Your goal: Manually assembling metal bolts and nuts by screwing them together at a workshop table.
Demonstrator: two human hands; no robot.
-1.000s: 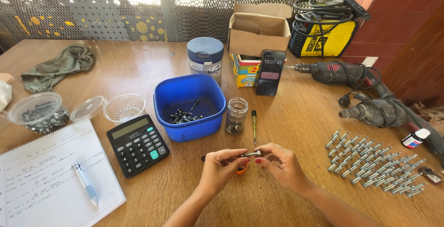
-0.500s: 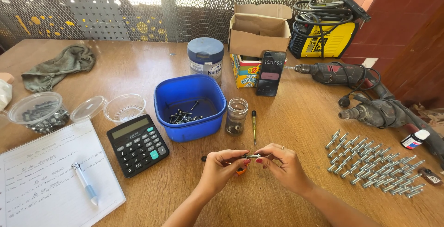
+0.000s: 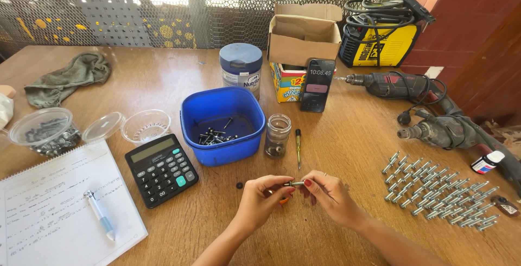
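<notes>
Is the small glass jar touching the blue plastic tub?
Apart. The head view shows a strip of bare wooden table between the glass jar and the blue tub.

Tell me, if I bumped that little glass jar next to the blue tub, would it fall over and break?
Probably hard to tip: the jar looks squat, upright and flat-based. Being clear glass, it could crack if knocked off the table. On its side, its round wall would likely let it roll.
</notes>
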